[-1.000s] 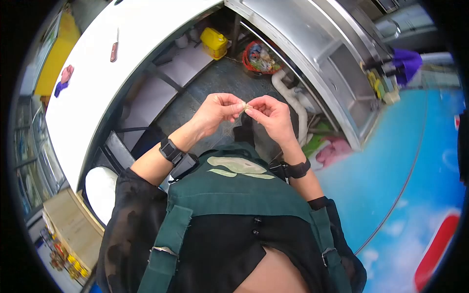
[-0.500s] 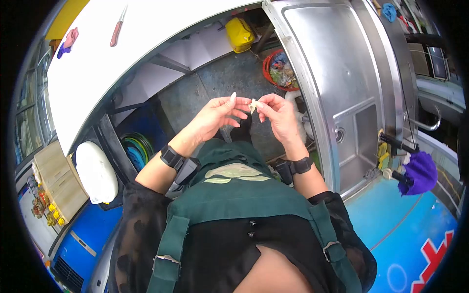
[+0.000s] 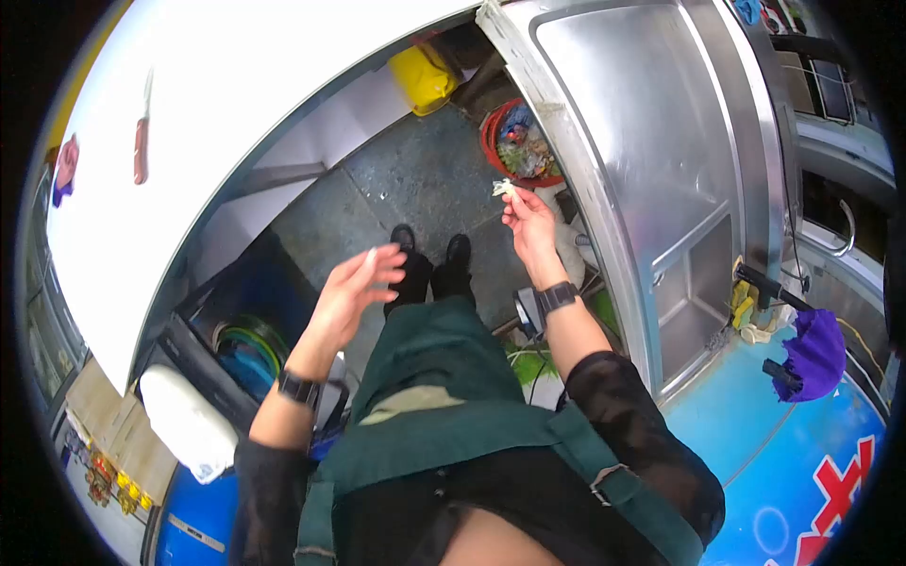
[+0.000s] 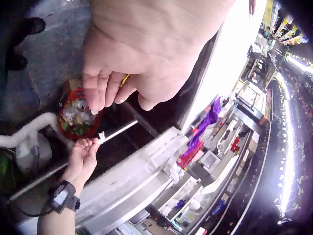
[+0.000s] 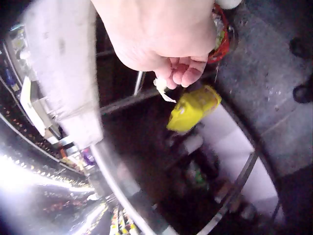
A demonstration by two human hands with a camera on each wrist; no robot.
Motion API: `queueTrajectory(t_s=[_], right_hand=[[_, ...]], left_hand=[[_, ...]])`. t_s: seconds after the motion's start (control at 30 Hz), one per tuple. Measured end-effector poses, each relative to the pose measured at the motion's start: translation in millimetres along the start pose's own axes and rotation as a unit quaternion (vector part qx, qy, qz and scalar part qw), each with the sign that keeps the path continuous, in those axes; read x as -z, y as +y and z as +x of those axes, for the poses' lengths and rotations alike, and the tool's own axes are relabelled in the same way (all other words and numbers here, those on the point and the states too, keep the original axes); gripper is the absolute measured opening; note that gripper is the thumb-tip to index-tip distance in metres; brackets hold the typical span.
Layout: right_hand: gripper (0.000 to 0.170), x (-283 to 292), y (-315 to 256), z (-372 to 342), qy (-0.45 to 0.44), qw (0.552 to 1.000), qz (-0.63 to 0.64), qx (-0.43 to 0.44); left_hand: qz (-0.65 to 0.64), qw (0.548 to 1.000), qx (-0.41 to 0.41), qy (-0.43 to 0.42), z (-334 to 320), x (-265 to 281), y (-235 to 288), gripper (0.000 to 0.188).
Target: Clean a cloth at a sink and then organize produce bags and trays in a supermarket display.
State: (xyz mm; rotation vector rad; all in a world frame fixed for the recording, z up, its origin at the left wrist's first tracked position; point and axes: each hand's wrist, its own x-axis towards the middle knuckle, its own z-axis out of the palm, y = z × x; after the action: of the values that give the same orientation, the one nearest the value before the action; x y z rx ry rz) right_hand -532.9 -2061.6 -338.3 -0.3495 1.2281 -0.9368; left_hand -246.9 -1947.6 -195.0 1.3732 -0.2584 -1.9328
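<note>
One small, pale, crumpled scrap [image 3: 504, 189] is now pinched by the right hand [image 3: 534, 228] alone, near a round red basket [image 3: 488, 140]; the left hand [image 3: 351, 289] is drawn away, its grip relaxed, two-handed handling seemingly ended.

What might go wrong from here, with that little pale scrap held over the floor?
Two things, perhaps. The pale scrap sticks out from the fingertips of the right grip, so it could slip and land on the floor rather than in the red basket nearby. Also, a knife lies with its blade uncovered on the white counter; someone reaching across there might brush against it.
</note>
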Motion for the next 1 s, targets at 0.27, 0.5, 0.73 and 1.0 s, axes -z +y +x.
queueTrajectory(t_s=[0.27, 0.5, 0.73, 1.0], right_hand=[[0.010, 128.9, 81.4, 229.0, 0.311, 0.931, -0.148, 0.122], [0.015, 136.7, 53.8, 239.0, 0.293, 0.946, -0.105, 0.090], [0.022, 71.7, 48.3, 63.7, 0.040, 0.984, -0.156, -0.072], [0.027, 84.1, -94.0, -185.9, -0.184, 0.963, -0.184, -0.072]], left_hand=[[-0.049, 0.989, 0.050, 0.133, -6.5, 69.7, -62.9, 0.041], [-0.052, 0.988, 0.061, 0.134, -0.4, 59.4, -74.9, 0.041], [-0.013, 0.996, 0.037, 0.076, 8.5, 23.3, -42.1, 0.033], [0.094, 0.992, -0.045, -0.065, 17.2, -69.6, 23.3, 0.029]])
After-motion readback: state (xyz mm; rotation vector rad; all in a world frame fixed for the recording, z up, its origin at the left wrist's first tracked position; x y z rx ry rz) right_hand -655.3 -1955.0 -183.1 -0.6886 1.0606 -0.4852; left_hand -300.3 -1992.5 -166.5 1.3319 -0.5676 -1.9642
